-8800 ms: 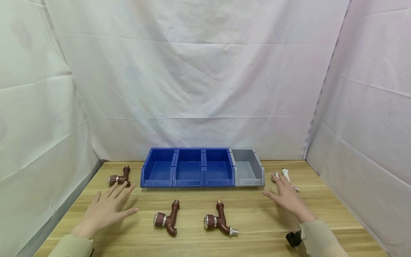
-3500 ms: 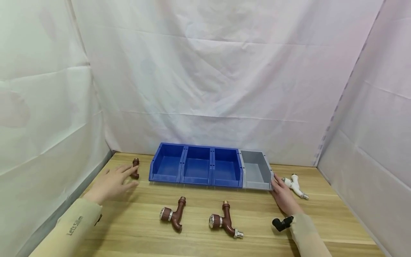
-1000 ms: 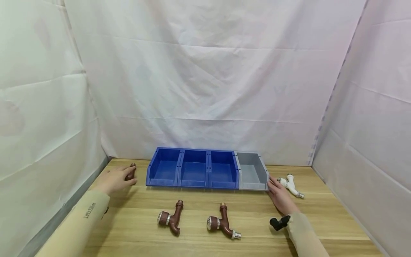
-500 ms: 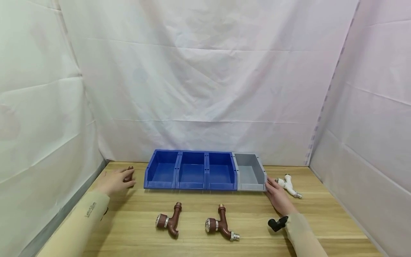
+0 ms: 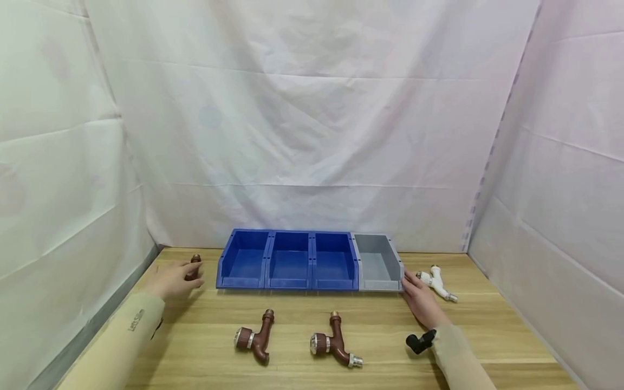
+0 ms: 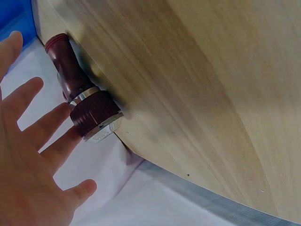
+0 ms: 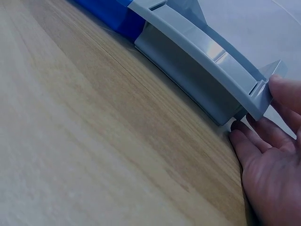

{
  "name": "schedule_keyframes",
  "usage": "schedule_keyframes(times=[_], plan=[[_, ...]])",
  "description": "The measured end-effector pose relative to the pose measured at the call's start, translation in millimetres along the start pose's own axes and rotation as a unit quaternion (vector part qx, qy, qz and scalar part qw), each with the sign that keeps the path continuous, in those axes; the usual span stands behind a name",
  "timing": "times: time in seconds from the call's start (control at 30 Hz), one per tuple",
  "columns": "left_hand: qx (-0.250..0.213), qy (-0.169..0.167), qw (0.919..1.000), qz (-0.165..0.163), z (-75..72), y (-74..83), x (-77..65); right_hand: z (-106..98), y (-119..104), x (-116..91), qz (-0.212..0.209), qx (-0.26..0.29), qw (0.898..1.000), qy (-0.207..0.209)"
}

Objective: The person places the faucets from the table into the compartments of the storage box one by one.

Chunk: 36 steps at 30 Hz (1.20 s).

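Observation:
At the far left, my left hand [image 5: 171, 279] reaches over a brown faucet [image 5: 195, 259] that it partly covers. In the left wrist view the fingers are spread and mostly straight, with fingertips at the ribbed knob of the brown faucet [image 6: 94, 110]. My right hand [image 5: 421, 300] is at the right front corner of a grey bin [image 5: 380, 284]. The right wrist view has the thumb on the corner of the grey bin [image 7: 188, 77] and the other fingers curled beneath its edge. A white faucet [image 5: 437, 281] lies just right of that hand.
Several blue bins [image 5: 287, 283] stand in a row joined to the grey one, at the back of the wooden table [image 5: 292, 374]. Two more brown faucets, a plain-spout one [image 5: 260, 338] and a metal-tipped one [image 5: 336, 344], lie in front. White cloth [image 5: 302, 135] hangs around.
Since the oldest frame, my right hand has moved from above the white faucet to the grey bin's corner. My left hand has come over the brown faucet. Lately only the view shifts slightly.

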<state>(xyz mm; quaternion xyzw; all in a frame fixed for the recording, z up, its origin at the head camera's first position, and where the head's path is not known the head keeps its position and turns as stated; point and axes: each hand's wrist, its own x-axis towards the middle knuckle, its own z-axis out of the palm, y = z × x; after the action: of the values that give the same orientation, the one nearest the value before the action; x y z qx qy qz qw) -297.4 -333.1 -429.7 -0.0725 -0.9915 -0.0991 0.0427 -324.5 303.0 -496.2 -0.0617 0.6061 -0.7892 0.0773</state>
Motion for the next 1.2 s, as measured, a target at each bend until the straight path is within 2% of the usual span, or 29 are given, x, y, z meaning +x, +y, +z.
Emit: schedule_keyframes(times=[0.17,0.33,0.63,0.9,1.2], plan=[[-0.004,-0.013,0.9999,-0.003,-1.6,0.1,6.5,-1,-2,2,-0.007,-0.005,1.0,0.007],[0.001,-0.012,0.9999,0.003,-3.6,1.6,11.0,-2,-4,2,-0.012,-0.012,1.0,0.011],[0.012,-0.009,0.9998,0.009,-2.0,-1.4,8.8,-4,3,1,-0.012,-0.013,1.0,0.005],[0.003,-0.023,0.9997,-0.009,1.9,-0.7,10.8,-4,5,0,-0.014,-0.032,0.999,0.008],[0.011,-0.024,0.9996,0.005,4.8,-4.7,12.4,2,6,1,-0.017,0.005,1.0,0.003]])
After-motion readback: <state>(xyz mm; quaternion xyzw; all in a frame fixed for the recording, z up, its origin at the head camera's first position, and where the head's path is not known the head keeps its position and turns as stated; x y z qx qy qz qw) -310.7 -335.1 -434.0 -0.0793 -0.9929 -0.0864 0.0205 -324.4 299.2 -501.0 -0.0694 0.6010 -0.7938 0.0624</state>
